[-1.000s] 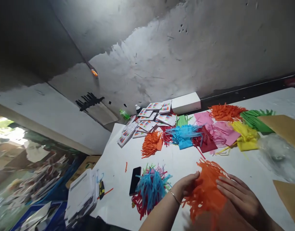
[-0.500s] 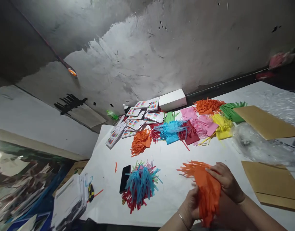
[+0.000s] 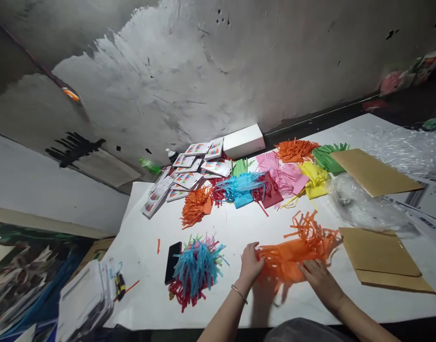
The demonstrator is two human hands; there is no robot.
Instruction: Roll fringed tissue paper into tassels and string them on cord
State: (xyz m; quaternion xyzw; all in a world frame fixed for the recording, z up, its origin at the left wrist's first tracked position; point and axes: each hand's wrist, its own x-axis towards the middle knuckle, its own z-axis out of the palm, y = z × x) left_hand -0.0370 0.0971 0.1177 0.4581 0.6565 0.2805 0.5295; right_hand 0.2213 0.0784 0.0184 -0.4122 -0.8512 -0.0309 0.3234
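A sheet of orange fringed tissue paper (image 3: pixel 287 254) lies spread lengthwise in front of me, low over the white table. Its left strands hang loose and blurred, while the right end fans into curled strips. My left hand (image 3: pixel 251 263) is at the left end, with thumb and fingers closed on the fringe. On the lower middle edge rests my right hand (image 3: pixel 319 278), its fingers stretched out over the paper. To the left lies a bundle of blue, red, pink and green tissue tassels (image 3: pixel 198 266), against a black phone (image 3: pixel 173 262).
Fringed tissue bundles in several colours (image 3: pixel 242 187) line the back, beside printed packets (image 3: pixel 188 179) and a white box (image 3: pixel 244 141). Brown envelopes (image 3: pixel 385 254) and clear plastic wrap (image 3: pixel 367 204) lie at the right. A yellow-black cutter (image 3: pixel 120 286) and stacked white packs (image 3: pixel 83 297) are at the left.
The orange tissue paper, held upright and folded before, is now laid out sideways. My hands have moved apart, the left one to its left end. The view has shifted slightly right.
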